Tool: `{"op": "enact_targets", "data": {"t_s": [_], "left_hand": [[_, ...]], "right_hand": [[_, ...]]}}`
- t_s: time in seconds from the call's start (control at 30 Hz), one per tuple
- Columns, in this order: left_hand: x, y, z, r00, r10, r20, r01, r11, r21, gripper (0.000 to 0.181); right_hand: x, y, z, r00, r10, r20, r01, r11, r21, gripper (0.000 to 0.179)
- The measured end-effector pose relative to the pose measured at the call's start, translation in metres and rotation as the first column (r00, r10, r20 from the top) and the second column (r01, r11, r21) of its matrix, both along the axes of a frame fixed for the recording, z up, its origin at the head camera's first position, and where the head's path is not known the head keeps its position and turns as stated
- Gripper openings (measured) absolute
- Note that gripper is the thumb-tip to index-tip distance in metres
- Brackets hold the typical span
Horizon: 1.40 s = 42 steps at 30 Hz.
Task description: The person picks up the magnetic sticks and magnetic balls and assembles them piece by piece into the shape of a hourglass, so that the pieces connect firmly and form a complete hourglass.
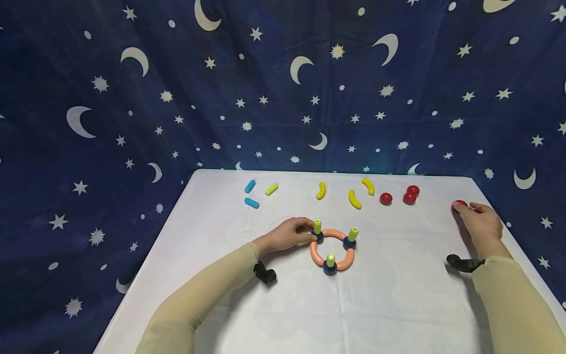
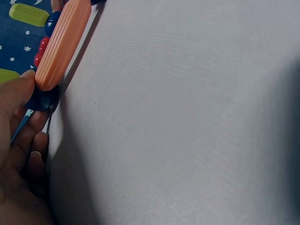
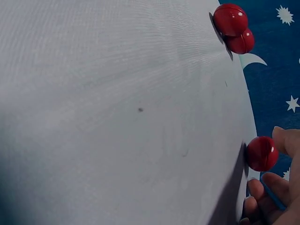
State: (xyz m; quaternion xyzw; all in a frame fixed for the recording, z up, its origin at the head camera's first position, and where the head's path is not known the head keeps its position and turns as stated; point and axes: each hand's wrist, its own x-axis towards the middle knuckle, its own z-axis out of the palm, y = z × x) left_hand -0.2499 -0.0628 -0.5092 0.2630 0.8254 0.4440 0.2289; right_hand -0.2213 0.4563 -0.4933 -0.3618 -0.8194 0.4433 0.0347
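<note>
The right hand [image 1: 483, 223] has its grip about a glossy red plastic-looking ball [image 3: 261, 153], thumb on one side and curled fingers on the other; how firmly they press cannot be determined. The ball is round with a fine seam, has no long axis, and sits at the desk surface near the far right corner. The left hand [image 1: 287, 234] has its grip clamped, thumb against fingers, on a dark blue round connector [image 1: 319, 239] at the far left of a ring of curved peach plastic-looking segments [image 1: 315, 254]. Governing relation: the ring lies to the left of the ball and nearer the wearer, well apart from it; the right hand is nearer the ball, the left at the ring. The ring lies flat; its yellow-green pegs [image 1: 353, 234] rise from the three connectors, the right one tilted. Between the hands, towards the far edge, lie three more red balls [image 1: 386, 198], two close together, then three yellow curved pieces [image 1: 355, 199], two blue rods [image 1: 251, 202] and a loose yellow-green rod [image 1: 271, 189]. The desk [image 1: 398, 295] has a creased white covering; a navy cloth [image 1: 265, 73] with moons and stars hangs behind it.
</note>
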Motion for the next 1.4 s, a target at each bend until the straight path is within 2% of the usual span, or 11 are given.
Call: {"op": "enact_targets", "data": {"t_s": [0.2, 0.53, 0.73, 0.87, 0.97, 1.07, 1.2, 1.3, 1.4], "left_hand": [[0.001, 0.000, 0.001, 1.000, -0.005, 0.001, 0.005, 1.000, 0.002, 0.034], [0.001, 0.002, 0.001, 1.000, 0.002, 0.001, -0.002, 1.000, 0.009, 0.034], [0.001, 0.002, 0.000, 1.000, -0.001, 0.002, 0.001, 1.000, 0.024, 0.033], [0.001, 0.001, 0.000, 1.000, 0.004, -0.001, -0.004, 1.000, 0.024, 0.034], [0.002, 0.000, 0.002, 1.000, 0.016, -0.004, -0.016, 1.000, 0.016, 0.035], [0.003, -0.002, 0.004, 0.999, 0.036, -0.006, -0.035, 0.999, 0.032, 0.036], [0.005, -0.003, 0.005, 0.998, 0.060, -0.011, -0.059, 0.995, 0.076, 0.039], [0.007, -0.003, 0.007, 0.998, 0.067, -0.011, -0.066, 0.992, 0.107, 0.042], [0.009, 0.000, 0.009, 0.997, 0.078, -0.012, -0.076, 0.988, 0.137, 0.041]], "right_hand": [[-0.001, 0.001, 0.000, 1.000, -0.003, 0.025, 0.003, 1.000, -0.023, 0.088], [0.001, -0.002, 0.001, 1.000, -0.023, 0.008, 0.023, 1.000, 0.005, 0.078], [0.002, -0.003, 0.000, 0.999, -0.044, -0.009, 0.044, 0.999, -0.009, 0.078], [0.000, -0.009, -0.004, 0.996, -0.064, -0.064, 0.061, 0.997, -0.046, 0.074], [-0.004, -0.019, -0.003, 0.987, -0.064, -0.150, 0.051, 0.995, -0.086, 0.064], [-0.008, -0.037, 0.004, 0.968, -0.024, -0.250, 0.000, 0.995, -0.097, 0.055], [-0.008, -0.070, 0.017, 0.929, 0.132, -0.345, -0.148, 0.989, -0.019, 0.061], [-0.006, -0.098, 0.029, 0.887, 0.275, -0.371, -0.279, 0.959, 0.045, 0.066], [-0.005, -0.127, 0.038, 0.823, 0.411, -0.392, -0.416, 0.906, 0.076, 0.063]]}}
